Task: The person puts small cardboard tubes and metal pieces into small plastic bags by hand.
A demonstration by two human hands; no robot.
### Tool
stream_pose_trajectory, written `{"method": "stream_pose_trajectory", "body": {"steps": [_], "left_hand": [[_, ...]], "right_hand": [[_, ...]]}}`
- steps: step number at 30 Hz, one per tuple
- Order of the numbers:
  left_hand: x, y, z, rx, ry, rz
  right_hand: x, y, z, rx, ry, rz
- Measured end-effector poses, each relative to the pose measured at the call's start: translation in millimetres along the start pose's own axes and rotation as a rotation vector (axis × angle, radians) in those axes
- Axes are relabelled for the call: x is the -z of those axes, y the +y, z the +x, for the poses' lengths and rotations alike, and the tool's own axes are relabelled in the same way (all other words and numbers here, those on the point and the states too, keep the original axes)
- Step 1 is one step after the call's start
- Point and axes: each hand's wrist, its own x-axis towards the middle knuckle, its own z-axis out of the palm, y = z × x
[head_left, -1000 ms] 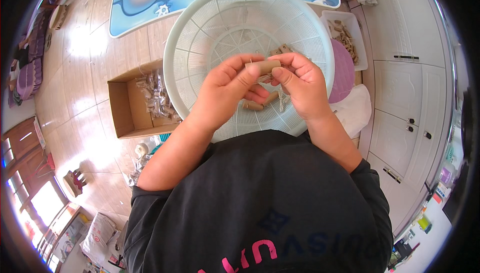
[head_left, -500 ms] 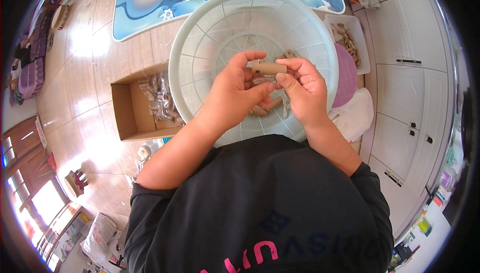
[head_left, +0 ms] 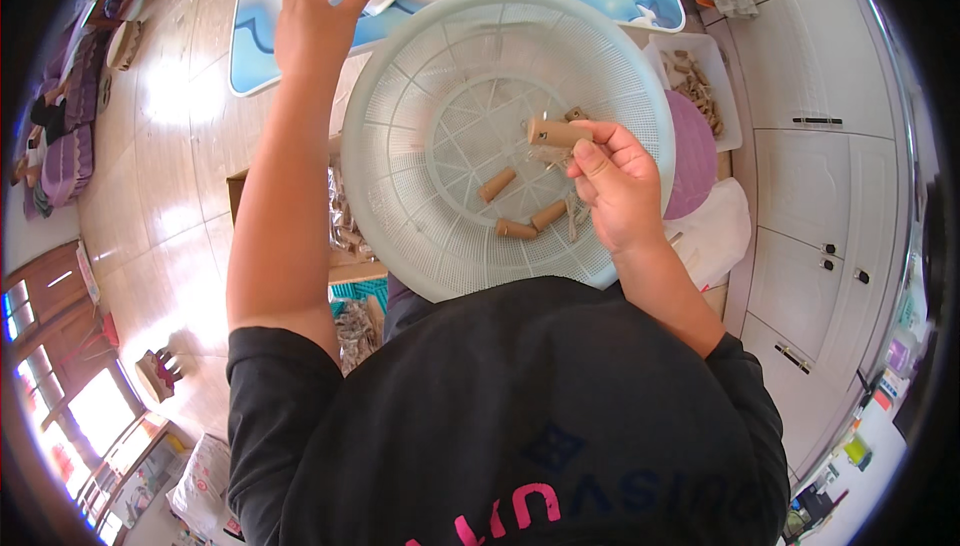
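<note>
Head view: basket point(head_left: 400, 151), blue table point(head_left: 256, 44), tiled floor point(head_left: 185, 181)

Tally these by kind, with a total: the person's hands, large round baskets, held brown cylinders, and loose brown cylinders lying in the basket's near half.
Left hand and right hand: 2
Large round basket: 1
Held brown cylinder: 1
Loose brown cylinders, near half: 3
Total: 7

1 low stool point(head_left: 152, 377), lower left; white cabinets point(head_left: 790, 196), right.
</note>
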Motion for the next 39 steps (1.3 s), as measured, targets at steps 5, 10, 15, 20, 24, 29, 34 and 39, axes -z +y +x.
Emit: {"method": "stream_pose_trajectory", "body": {"steps": [5,10,15,20,24,29,34,39], "left_hand": [[-14,-3,15,0.097,-0.304,0.244],[-6,-20,13,-0.174,-0.226,0.323],[44,2,-5,-0.179,-0.336,0.564],[76,39,-60,-0.06,-0.315,-0.195],[77,63,-104,0.314,-0.655,-0.745],[67,65,-127,0.401,-0.775,-0.836],[67,66,-135,0.473,-0.791,-0.914],[65,65,-138,0.428,-0.783,-0.946]], "right_hand": [[-1,-2,-3,-0.019,0.01,-0.022],[0,-4,-8,0.023,-0.022,-0.038],[1,-6,-7,0.081,-0.02,-0.083],[0,-13,-3,0.211,0.049,-0.107],[-10,-26,-5,0.35,0.043,-0.165],[-15,-30,-8,0.46,0.02,-0.233],[-16,-24,-12,0.504,-0.027,-0.253],[-16,-19,-13,0.449,-0.004,-0.257]]}}
